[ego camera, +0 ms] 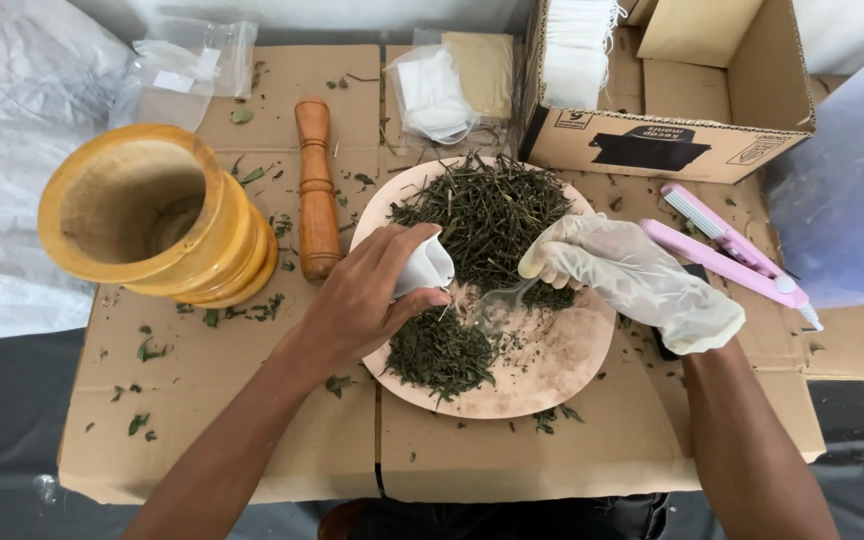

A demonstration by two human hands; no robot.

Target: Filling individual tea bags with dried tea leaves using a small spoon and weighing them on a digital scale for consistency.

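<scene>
A round pale plate [552, 375] lies on flattened cardboard and carries a heap of dried green herb [487, 215]. A smaller pile of herb [437, 350] lies near its front left. My left hand [362, 295], bare, holds a small white filter bag [424, 268] over the plate, its mouth facing right. My right hand [632, 275] wears a thin translucent glove and grips a clear plastic spoon [500, 303], whose bowl sits by the bag's mouth among the herb.
A wooden mortar [147, 215] lies tipped at the left, with a wooden pestle [317, 185] beside it. A pink handheld sealer [727, 250] lies to the right. An open cardboard box [652, 140] holding white bags stands behind, with plastic packets [432, 95] of bags nearby.
</scene>
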